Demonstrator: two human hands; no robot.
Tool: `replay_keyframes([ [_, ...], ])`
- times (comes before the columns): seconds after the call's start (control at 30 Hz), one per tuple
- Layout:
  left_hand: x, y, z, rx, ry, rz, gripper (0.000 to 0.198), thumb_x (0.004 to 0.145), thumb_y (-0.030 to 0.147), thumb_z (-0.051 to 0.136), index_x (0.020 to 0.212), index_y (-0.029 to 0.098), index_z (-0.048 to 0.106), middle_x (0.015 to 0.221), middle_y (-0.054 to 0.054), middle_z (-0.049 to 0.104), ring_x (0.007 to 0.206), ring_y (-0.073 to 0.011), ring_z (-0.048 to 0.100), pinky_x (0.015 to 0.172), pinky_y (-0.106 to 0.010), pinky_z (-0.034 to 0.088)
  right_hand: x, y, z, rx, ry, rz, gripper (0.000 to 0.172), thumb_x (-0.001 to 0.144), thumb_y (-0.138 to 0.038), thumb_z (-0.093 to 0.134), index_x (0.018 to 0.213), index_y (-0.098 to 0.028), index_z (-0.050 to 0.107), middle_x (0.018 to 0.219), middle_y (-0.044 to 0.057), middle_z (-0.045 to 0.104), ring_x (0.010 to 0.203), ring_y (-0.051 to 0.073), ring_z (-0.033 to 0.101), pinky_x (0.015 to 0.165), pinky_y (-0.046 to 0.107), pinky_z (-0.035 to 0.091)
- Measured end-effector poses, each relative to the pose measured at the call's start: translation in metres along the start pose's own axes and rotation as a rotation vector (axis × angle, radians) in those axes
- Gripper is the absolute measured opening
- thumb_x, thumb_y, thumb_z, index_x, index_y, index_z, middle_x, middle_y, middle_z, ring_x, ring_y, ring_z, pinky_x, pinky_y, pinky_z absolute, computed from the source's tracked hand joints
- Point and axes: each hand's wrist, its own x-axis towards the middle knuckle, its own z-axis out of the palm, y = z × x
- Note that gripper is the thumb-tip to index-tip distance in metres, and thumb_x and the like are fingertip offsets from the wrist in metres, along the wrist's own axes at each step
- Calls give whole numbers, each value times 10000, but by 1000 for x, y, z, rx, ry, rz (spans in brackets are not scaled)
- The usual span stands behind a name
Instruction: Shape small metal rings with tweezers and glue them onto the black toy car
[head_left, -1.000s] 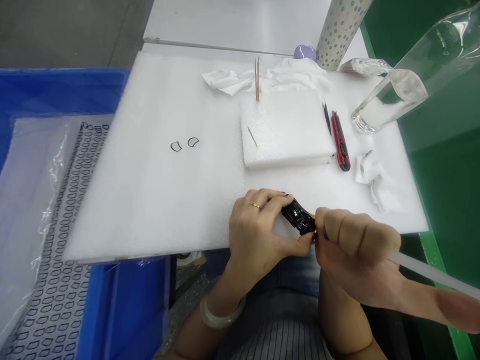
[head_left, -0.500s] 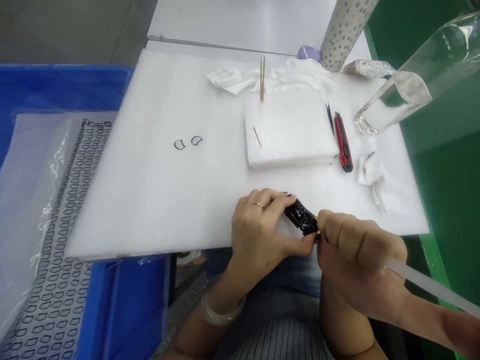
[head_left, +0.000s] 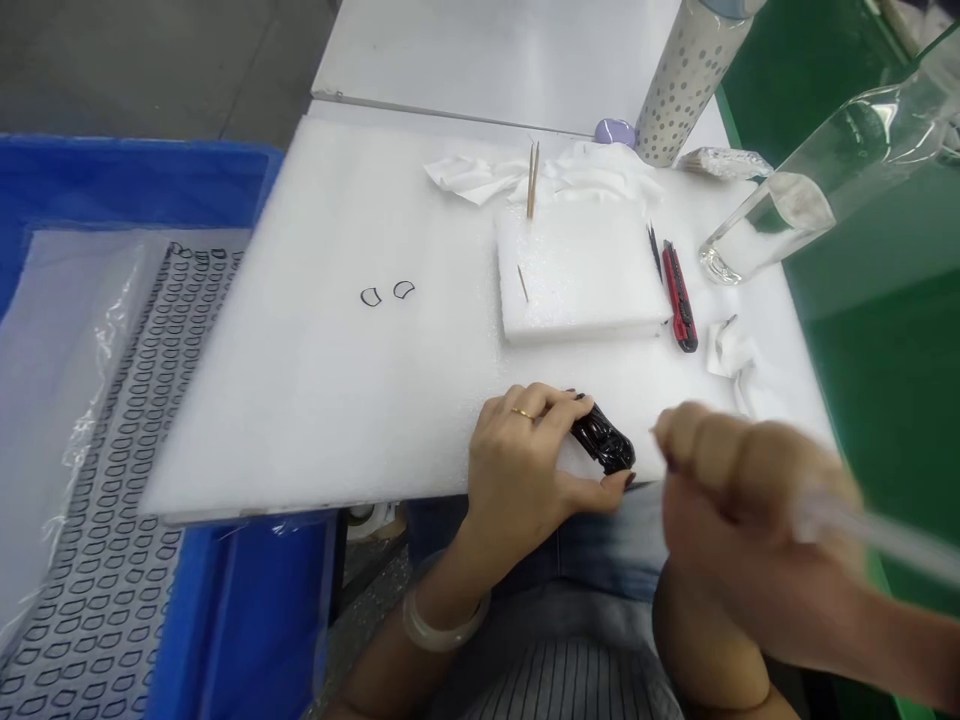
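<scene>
With our left hand (head_left: 517,470) we pinch the glossy black piece (head_left: 602,438) between thumb and fingers, at the near edge of the white foam sheet (head_left: 330,400). Our right hand (head_left: 750,490) (blurred) is closed round a pale rod (head_left: 892,540), apart from the piece; its fingertips' hold we cannot tell.

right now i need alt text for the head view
The left hand holds a black piece near the edge of a white foam sheet; the blurred right hand, clear of it, grips a translucent rod. Beyond lie a foam block and red cutter.
</scene>
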Motion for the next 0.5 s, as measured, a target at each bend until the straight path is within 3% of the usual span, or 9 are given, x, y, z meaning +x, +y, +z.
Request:
replay_keyframes([
  [0.1, -1, -1, -2, 3, -22, 14, 442, 660, 443, 823, 999, 182, 710, 931, -68, 763, 844, -277, 730, 742, -419, 544, 46, -3, 1, 58, 0, -82, 591, 937, -558, 637, 580, -228, 301, 579, -55, 247, 542, 128, 288, 627, 341, 376],
  [0.17, -1, 0, -3, 11, -29, 22, 429, 652, 408, 812, 1003, 187, 702, 950, -71, 763, 857, -281, 733, 752, -422, 550, 80, 10, 6, 81, -4, -123, 589, 841, -768, 589, 599, -265, 398, 611, -45, 325, 600, 149, 356, 671, 361, 420],
  [0.2, -1, 0, -4, 19, -33, 29, 426, 646, 389, 806, 1005, 186, 699, 958, -76, 762, 859, -283, 735, 751, -423, 552, 93, 19, 8, 78, -60, -96, 606, 790, -841, 554, 602, -280, 424, 617, -29, 392, 632, 166, 437, 675, 374, 441],
  [0.27, 0, 0, -5, 45, -49, 42, 424, 634, 350, 787, 1011, 179, 697, 959, -87, 760, 853, -292, 734, 737, -428, 554, 109, 35, 10, -20, -133, 117, 642, 756, -900, 492, 631, -273, 551, 708, 28, 594, 776, 208, 603, 779, 416, 510],
  [0.33, 0, -1, -5, 73, -66, 62, 430, 622, 319, 766, 1017, 162, 698, 955, -100, 756, 839, -307, 727, 717, -442, 554, 110, 41, 1, -82, -105, 137, 616, 729, -873, 541, 781, -272, 666, 941, 46, 720, 1003, 247, 665, 942, 441, 522],
  [0.4, 0, -2, -6, 79, -84, 93, 439, 624, 297, 748, 1033, 146, 698, 962, -111, 752, 835, -317, 719, 717, -461, 559, 102, 36, -22, -146, 39, 15, 536, 784, -775, 563, 953, -280, 679, 1093, 35, 726, 1128, 253, 665, 1026, 457, 506],
  [0.47, -1, -2, -8, 58, -107, 114, 436, 640, 278, 735, 1053, 146, 694, 998, -116, 750, 853, -318, 715, 737, -475, 569, 94, 25, -57, -377, 215, -90, 398, 849, -623, 543, 968, -257, 647, 1012, 55, 720, 1030, 247, 699, 976, 451, 531],
  [0.5, -1, -2, -8, 45, -120, 119, 435, 652, 264, 728, 1071, 151, 690, 1026, -117, 750, 878, -317, 714, 755, -478, 577, 91, 20, -76, -608, 302, -109, 338, 863, -569, 523, 908, -249, 623, 935, 56, 707, 934, 235, 704, 924, 430, 543],
])
